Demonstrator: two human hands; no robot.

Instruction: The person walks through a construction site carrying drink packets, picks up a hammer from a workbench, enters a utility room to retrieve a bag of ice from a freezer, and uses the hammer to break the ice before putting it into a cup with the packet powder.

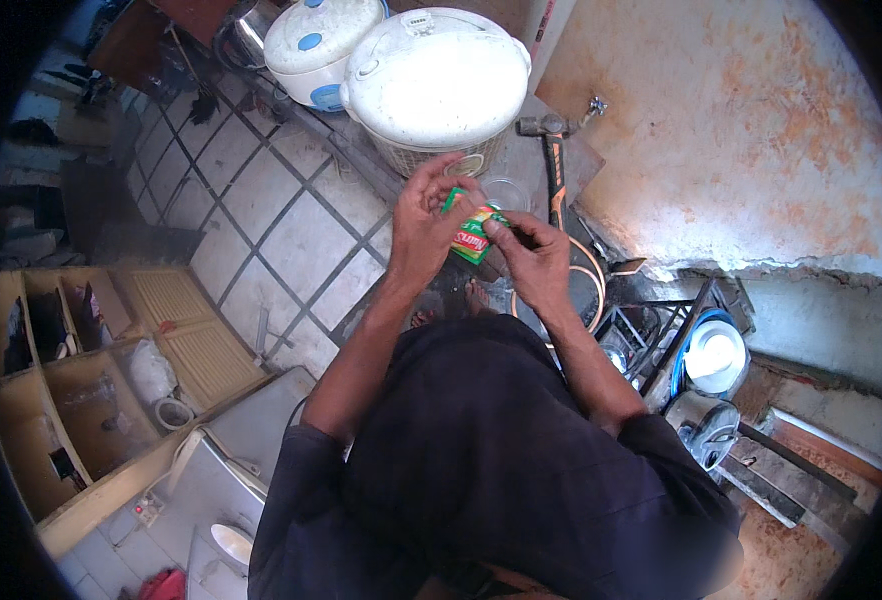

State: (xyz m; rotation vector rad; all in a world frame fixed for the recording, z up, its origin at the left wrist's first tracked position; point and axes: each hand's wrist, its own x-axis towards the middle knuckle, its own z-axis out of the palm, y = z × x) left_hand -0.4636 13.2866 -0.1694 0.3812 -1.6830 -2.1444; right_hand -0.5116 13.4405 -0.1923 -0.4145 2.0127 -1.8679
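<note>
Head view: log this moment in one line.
left grip: at top of green packet; right grip: pinching its right side; nearby: hammer, white lid

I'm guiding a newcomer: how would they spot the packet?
Find the big white lid at the top centre. Below it in the picture, the right hand pinches a small flat packet, with the left hand against it. Its bright green, with red and yellow, sets it apart from the black-and-orange hammer nearby.

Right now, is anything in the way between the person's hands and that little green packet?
Nothing visible is: the right hand pinches the green packet, and the left hand touches its upper part. The white-lidded basket stands beyond them, not between.
</note>
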